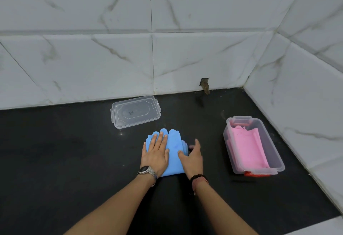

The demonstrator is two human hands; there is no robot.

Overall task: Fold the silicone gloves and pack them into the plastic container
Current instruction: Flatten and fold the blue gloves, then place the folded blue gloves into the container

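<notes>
Blue silicone gloves [174, 148] lie flat on the black counter, fingers pointing toward the wall. My left hand [156, 153] presses flat on their left half, fingers spread. My right hand [193, 157] rests at their right edge, thumb on the blue silicone and fingers apart over the edge. To the right stands the clear plastic container [276, 157], with pink silicone gloves [246, 147] lying folded inside it.
The container's clear lid [135, 112] lies near the back wall, beyond the blue gloves. Something red [257, 174] shows under the container's near end. Marble-tiled walls close the counter at the back and on the right. A chipped hole [204, 84] marks the back wall's base.
</notes>
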